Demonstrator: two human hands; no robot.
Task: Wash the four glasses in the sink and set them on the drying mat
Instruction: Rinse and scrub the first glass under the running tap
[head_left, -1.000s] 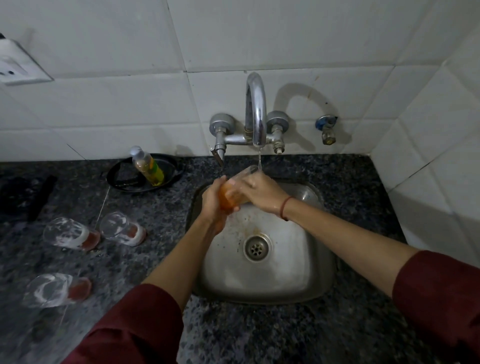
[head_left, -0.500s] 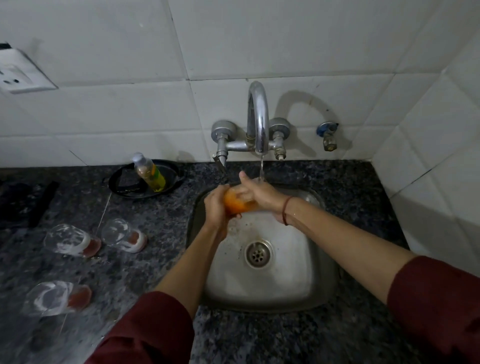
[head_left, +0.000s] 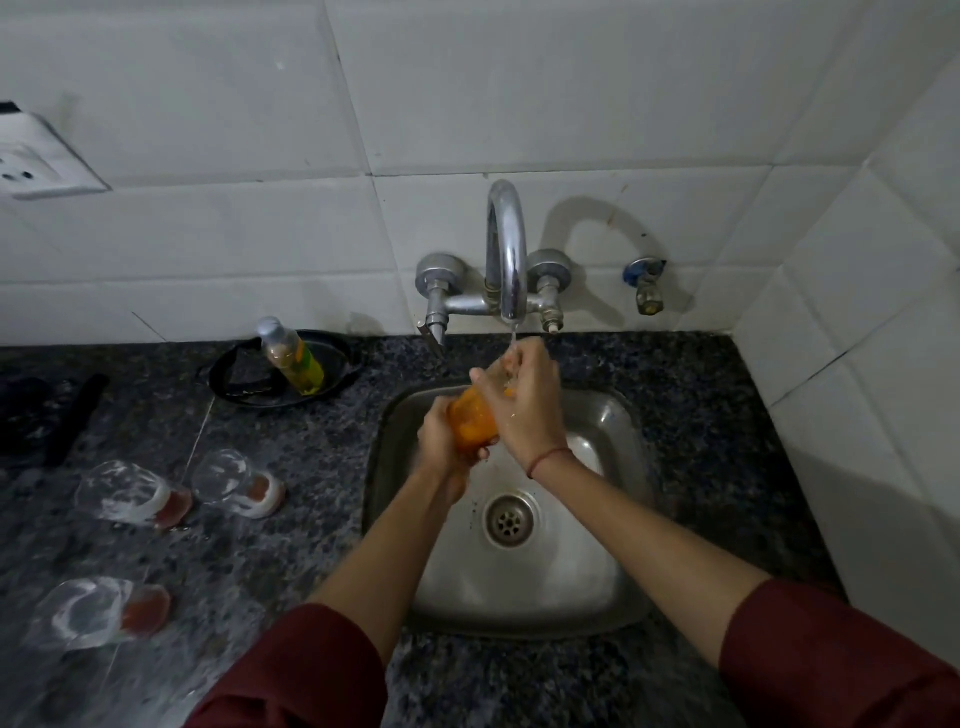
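compared with a moment ago, both hands are tipping the orange-bottomed glass (head_left: 470, 423) steeper under the tap (head_left: 506, 249), over the sink (head_left: 613, 597): left hand (head_left: 439, 441) gripping its base, right hand (head_left: 524, 410) wrapping its rim. three soapy glasses (head_left: 130, 491) are lying on the table (head_left: 311, 519), seemingly awaiting rinsing.

Dark speckled counter (head_left: 291, 561) with three glasses (head_left: 236, 483), black dish (head_left: 244, 376), inset sink (head_left: 631, 519).

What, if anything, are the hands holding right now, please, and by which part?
One glass with an orange base. The left hand grips its base end; the right hand holds its upper part, near the rim, under the tap.
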